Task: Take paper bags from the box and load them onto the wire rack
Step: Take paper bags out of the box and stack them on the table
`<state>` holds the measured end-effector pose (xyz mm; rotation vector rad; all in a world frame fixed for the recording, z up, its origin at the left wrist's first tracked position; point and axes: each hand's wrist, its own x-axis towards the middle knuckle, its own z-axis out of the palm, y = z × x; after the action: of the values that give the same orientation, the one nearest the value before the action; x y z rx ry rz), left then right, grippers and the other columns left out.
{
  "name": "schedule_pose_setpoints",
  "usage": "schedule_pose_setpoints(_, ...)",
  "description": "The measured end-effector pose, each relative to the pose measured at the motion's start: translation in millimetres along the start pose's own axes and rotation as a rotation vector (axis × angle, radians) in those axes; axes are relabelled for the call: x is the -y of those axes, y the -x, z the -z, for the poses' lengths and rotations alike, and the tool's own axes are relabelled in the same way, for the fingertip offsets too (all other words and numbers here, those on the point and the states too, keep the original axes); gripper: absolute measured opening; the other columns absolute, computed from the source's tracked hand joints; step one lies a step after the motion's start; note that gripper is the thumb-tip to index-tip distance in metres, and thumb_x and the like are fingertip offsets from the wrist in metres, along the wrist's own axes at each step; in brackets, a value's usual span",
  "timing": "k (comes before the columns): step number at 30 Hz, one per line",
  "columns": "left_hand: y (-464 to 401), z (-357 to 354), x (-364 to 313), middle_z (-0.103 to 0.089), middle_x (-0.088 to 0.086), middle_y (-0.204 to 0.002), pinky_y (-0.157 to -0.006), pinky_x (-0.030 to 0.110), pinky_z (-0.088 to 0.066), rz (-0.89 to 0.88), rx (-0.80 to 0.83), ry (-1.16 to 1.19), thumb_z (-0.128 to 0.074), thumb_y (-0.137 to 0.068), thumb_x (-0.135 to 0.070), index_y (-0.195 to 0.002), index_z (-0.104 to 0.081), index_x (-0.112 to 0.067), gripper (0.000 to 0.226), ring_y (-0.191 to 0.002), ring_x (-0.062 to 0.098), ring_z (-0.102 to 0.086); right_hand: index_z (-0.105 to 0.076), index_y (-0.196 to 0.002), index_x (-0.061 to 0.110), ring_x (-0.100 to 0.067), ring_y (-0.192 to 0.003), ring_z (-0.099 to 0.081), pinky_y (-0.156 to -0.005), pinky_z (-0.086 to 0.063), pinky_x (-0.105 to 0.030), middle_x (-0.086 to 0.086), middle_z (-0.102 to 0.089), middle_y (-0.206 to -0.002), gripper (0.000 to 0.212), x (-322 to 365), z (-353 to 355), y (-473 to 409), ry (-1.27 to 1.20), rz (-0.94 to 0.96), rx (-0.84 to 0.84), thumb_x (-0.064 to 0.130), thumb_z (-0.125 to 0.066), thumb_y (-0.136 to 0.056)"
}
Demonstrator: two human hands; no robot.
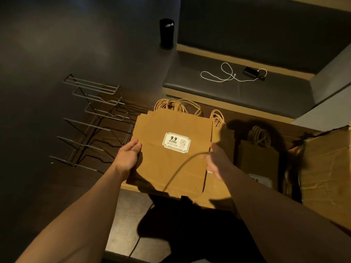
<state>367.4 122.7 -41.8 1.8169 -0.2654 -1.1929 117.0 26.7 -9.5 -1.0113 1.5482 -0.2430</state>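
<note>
A flat stack of brown paper bags [167, 168] with a white "9.9" label and twisted handles at the far end is held over the table edge. My left hand [129, 158] grips its left edge. My right hand [216, 164], blurred, is at its right edge; whether it grips is unclear. More bags [258, 160] lie flat on the table to the right. The open cardboard box [326, 168] stands at the far right. The tiered wire rack [95, 118], with nothing on it, stands on the table to the left of the held stack.
A dark padded bench [228, 86] behind the table carries a white cable [226, 74] and a small black device [251, 72]. A black cylindrical bin [166, 33] stands on the floor beyond. A thin dark cord [178, 173] hangs in front of the bags.
</note>
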Motion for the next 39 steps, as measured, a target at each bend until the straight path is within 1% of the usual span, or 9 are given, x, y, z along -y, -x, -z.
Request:
schedule_pose_setpoints(4, 6, 3, 6, -0.07, 0.005, -0.11, -0.1, 0.036, -0.048, -0.054, -0.032, -0.126, -0.053, -0.102, -0.032, -0.126, -0.065, -0.011, 0.034, -0.115, 0.025, -0.062, -0.03, -0.15, 0.013, -0.027, -0.129, -0.045, -0.1, -0.041, -0.033, -0.008, -0.044, -0.143, 0.059, 0, -23, 4, 0.052, -0.036, -0.031, -0.007, -0.04, -0.096)
schedule_pose_setpoints(7, 7, 2, 6, -0.062, 0.005, -0.131, -0.11, 0.042, -0.041, -0.106, -0.049, -0.351, -0.056, -0.098, -0.039, -0.145, -0.048, -0.014, 0.054, -0.125, 0.026, -0.055, -0.032, -0.15, 0.011, -0.025, -0.118, -0.053, -0.084, -0.04, -0.024, -0.013, -0.05, -0.14, 0.059, 1, -45, 6, -0.015, -0.073, -0.103, -0.006, -0.041, -0.094)
schedule_pose_setpoints(10, 7, 2, 4, -0.054, 0.006, -0.144, -0.115, 0.039, -0.035, -0.147, -0.079, -0.528, -0.053, -0.099, -0.038, -0.153, -0.034, -0.016, 0.061, -0.135, 0.029, -0.046, -0.018, -0.155, 0.015, -0.021, -0.12, -0.05, -0.085, -0.037, -0.019, -0.01, -0.035, -0.153, 0.065, 6, -62, 13, -0.058, -0.103, -0.108, 0.001, -0.044, -0.097)
schedule_pose_setpoints(14, 8, 4, 4, -0.053, 0.009, -0.142, -0.109, 0.04, -0.037, -0.107, -0.079, -0.626, -0.05, -0.101, -0.034, -0.148, -0.039, -0.013, 0.053, -0.131, 0.034, -0.047, -0.02, -0.154, 0.013, -0.03, -0.14, -0.034, -0.112, -0.031, -0.033, -0.009, -0.03, -0.156, 0.062, 3, -73, 12, -0.013, -0.103, -0.139, 0.01, -0.046, -0.098)
schedule_pose_setpoints(27, -6, 8, 13, -0.06, 0.015, -0.129, -0.104, 0.043, -0.044, 0.117, -0.063, -0.652, -0.057, -0.094, -0.04, -0.128, -0.052, -0.01, 0.046, -0.12, 0.036, -0.055, -0.032, -0.15, 0.02, -0.028, -0.138, -0.035, -0.114, -0.032, -0.046, -0.002, -0.035, -0.154, 0.061, -1, -82, 17, 0.039, -0.167, 0.01, 0.017, -0.045, -0.09)
schedule_pose_setpoints(29, -2, 2, 8, -0.058, 0.017, -0.131, -0.102, 0.042, -0.043, 0.046, -0.137, -0.717, -0.057, -0.094, -0.035, -0.133, -0.048, -0.007, 0.049, -0.122, 0.038, -0.053, -0.033, -0.15, 0.018, -0.026, -0.14, -0.033, -0.116, -0.029, -0.042, -0.001, -0.034, -0.155, 0.059, 1, -77, 19, 0.04, -0.135, 0.003, 0.015, -0.044, -0.092)
schedule_pose_setpoints(32, 11, -22, -6, -0.057, 0.018, -0.131, -0.104, 0.042, -0.043, -0.337, -0.246, -0.801, -0.056, -0.095, -0.024, -0.136, -0.048, -0.006, 0.045, -0.122, 0.035, -0.053, -0.039, -0.146, 0.016, -0.025, -0.134, -0.041, -0.107, -0.035, -0.033, -0.005, -0.043, -0.147, 0.049, 7, -53, 22, 0.024, -0.082, -0.116, 0.013, -0.045, -0.098)
schedule_pose_setpoints(36, 39, -90, -23, -0.065, 0.001, -0.118, -0.095, 0.035, -0.052, -0.438, 0.124, -0.7, -0.05, -0.101, -0.018, -0.13, -0.057, -0.016, 0.03, -0.105, 0.019, -0.062, -0.054, -0.132, 0.011, -0.02, -0.103, -0.055, -0.078, -0.039, -0.026, -0.011, -0.058, -0.128, 0.033, -2, -2, 20, 0.003, 0.006, -0.313, 0.014, -0.045, -0.101)
schedule_pose_setpoints(39, 56, -141, -16, -0.07, 0.003, -0.112, -0.084, 0.025, -0.047, -0.379, 0.281, -0.667, -0.053, -0.098, -0.019, -0.12, -0.062, -0.018, 0.024, -0.099, 0.022, -0.065, -0.055, -0.131, 0.005, -0.027, -0.102, -0.057, -0.069, -0.037, -0.025, -0.016, -0.058, -0.127, 0.035, -21, 34, 21, -0.001, -0.083, -0.371, 0.012, -0.045, -0.098)
